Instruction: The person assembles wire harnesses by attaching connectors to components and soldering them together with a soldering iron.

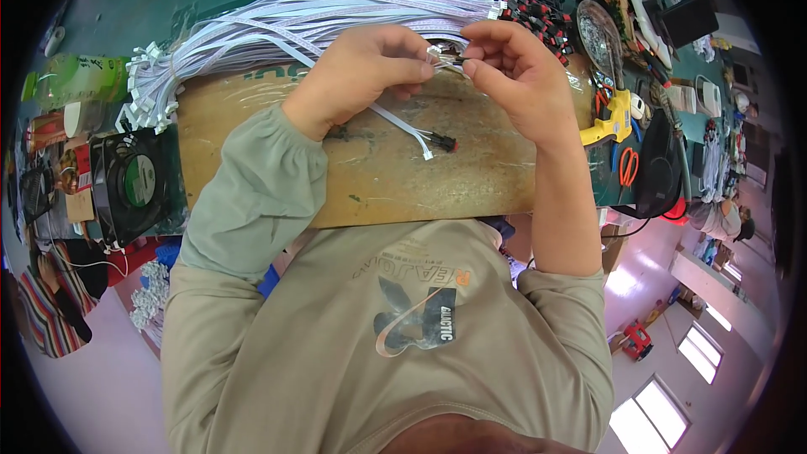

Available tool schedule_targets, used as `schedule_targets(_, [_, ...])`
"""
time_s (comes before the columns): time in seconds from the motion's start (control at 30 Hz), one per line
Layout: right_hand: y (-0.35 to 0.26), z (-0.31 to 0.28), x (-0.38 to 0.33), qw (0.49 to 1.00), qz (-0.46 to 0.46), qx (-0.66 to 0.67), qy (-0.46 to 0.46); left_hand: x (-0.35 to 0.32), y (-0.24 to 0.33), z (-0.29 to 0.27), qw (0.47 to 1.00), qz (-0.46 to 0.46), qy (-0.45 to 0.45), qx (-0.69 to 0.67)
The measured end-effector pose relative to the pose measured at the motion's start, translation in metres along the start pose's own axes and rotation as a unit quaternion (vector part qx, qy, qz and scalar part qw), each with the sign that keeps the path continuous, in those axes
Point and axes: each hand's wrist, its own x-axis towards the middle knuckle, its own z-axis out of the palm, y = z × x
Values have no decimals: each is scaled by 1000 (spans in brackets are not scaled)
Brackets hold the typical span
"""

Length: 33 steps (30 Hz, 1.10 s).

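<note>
My left hand [366,71] pinches a small white plug [435,51] at the end of a flat ribbon cable between thumb and forefinger. Close to it, my right hand [523,80] has thumb and fingers closed on a small black connector [460,60] joined to thin wires. Both hands meet over the far part of a brown board [403,193]. Beyond them lies a thick bundle of white ribbon cables [277,21] with white plugs at both ends. From under my left hand runs a ribbon cable [395,120], ending in a white plug and a black-and-red connector [444,143].
Many black-and-red connectors [538,13] are heaped behind my right hand. To the right are a round dish [598,34], a yellow glue gun [612,120] and orange-handled scissors [628,168]. A black fan [133,185] and a green bag [80,77] stand left. Another person's striped sleeve [52,307] shows far left.
</note>
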Motion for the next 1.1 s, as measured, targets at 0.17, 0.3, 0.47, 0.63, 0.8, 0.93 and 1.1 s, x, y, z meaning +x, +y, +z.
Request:
schedule_targets(0.17, [1, -2, -1, 1000, 3, 27, -2, 0, 0, 0, 1000, 1, -7, -4])
schedule_targets(0.3, [-1, -3, -1, 1000, 7, 9, -6, 1, -1, -1, 1000, 2, -7, -1])
schedule_targets(0.47, [-3, -2, 0, 1000, 2, 1, -7, 1, 0, 0, 1000, 2, -3, 14])
schedule_targets(0.63, [-3, -3, -1, 1000, 6, 14, -7, 0, 0, 0, 1000, 4, -4, 20])
schedule_targets(0.8, [-1, -3, -2, 1000, 8, 16, -5, 0, 0, 1, 1000, 6, -6, 20])
schedule_targets(0.93, [-2, -3, -1, 1000, -5, -16, -5, 1, -1, 1, 1000, 6, -14, 12])
schedule_targets(1.1, [-3, -3, -1, 999, 1, -32, -4, 1, -2, 0, 999, -5, -10, 31])
